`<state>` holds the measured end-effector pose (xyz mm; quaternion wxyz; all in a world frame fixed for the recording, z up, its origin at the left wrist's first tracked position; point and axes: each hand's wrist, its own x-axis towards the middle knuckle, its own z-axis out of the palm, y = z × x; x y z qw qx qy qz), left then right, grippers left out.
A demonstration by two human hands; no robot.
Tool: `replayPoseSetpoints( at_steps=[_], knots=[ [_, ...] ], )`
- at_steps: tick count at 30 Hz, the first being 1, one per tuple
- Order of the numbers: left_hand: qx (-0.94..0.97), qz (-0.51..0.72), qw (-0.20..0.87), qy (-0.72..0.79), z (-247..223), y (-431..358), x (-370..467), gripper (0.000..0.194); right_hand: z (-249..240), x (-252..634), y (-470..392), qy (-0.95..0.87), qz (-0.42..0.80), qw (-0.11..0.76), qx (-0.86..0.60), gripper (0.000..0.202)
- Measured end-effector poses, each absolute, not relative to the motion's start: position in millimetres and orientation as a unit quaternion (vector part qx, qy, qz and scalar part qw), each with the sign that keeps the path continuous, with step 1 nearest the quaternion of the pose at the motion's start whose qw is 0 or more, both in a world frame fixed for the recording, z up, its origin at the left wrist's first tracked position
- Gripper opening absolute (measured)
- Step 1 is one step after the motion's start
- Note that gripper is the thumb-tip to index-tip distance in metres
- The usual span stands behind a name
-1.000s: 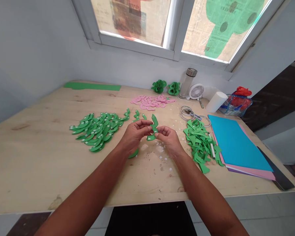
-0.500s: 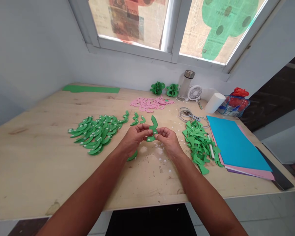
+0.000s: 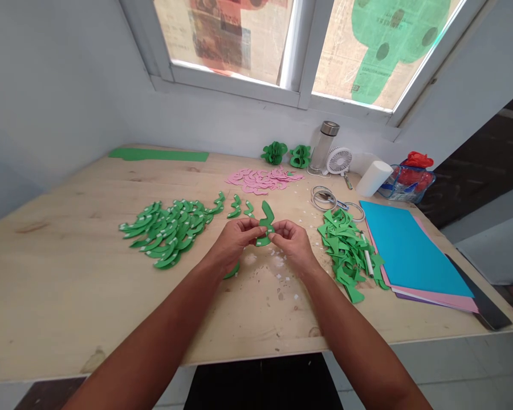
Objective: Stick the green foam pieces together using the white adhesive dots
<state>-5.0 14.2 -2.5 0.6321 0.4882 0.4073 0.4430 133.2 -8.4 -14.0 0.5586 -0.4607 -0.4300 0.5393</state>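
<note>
Between my two hands is a curved green paper cutout with small white tape squares on it. My left hand pinches its left side, and my right hand pinches its right side. Part of another green piece shows from under my left wrist. To the left lies a heap of green curved cutouts bearing white tape squares. A few zigzag green pieces lie just beyond my left hand. Small white paper bits are scattered on the table below my hands.
Right of my hands are green scraps with a white pen, tape rolls and coloured sheets. Farther back are pink cutouts, green paper ornaments, a glass bottle, a small fan and a white roll.
Both hands keep their pinch on the green cutout in nearly the same place. Only a very slight shift of the view shows.
</note>
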Motion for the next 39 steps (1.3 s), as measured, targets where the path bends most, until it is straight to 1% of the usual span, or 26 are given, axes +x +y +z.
replayPoseSetpoints(
  at_steps=[7, 9, 12, 14, 19, 26, 34, 39],
  knots=[
    [0.504, 0.481, 0.58, 0.422, -3.3, 13.2, -1.5, 0.021, -15.9, 131.7, -8.0, -0.468, 0.493, 0.556, -0.478, 0.016],
    [0.512, 0.497, 0.554, 0.428, -4.5, 13.3, -0.8, 0.02, -16.1, 131.8, -8.4, -0.482, 0.445, 0.566, -0.5, 0.016],
    [0.538, 0.514, 0.499, 0.445, -8.1, 14.2, -1.1, 0.019, -14.1, 133.0, -10.2, -0.5, 0.337, 0.579, -0.548, 0.014],
    [0.563, 0.52, 0.459, 0.449, -10.9, 14.9, -1.8, 0.018, -12.5, 133.4, -12.0, -0.519, 0.298, 0.57, -0.564, 0.01],
    [0.615, 0.507, 0.397, 0.455, -13.1, 14.1, -2.3, 0.013, -15.8, 132.1, -12.9, -0.543, 0.34, 0.524, -0.562, 0.012],
    [0.636, 0.498, 0.38, 0.451, -11.4, 11.8, -1.4, 0.011, -21.9, 131.3, -7.7, -0.48, 0.43, 0.552, -0.529, 0.014],
    [0.648, 0.495, 0.374, 0.442, -9.8, 10.1, -0.6, 0.01, -20.0, 130.6, -8.3, -0.464, 0.432, 0.563, -0.53, 0.014],
    [0.631, 0.493, 0.404, 0.442, -11.6, 11.7, -1.0, 0.013, -18.8, 130.4, -8.2, -0.468, 0.429, 0.56, -0.533, 0.012]
  ],
)
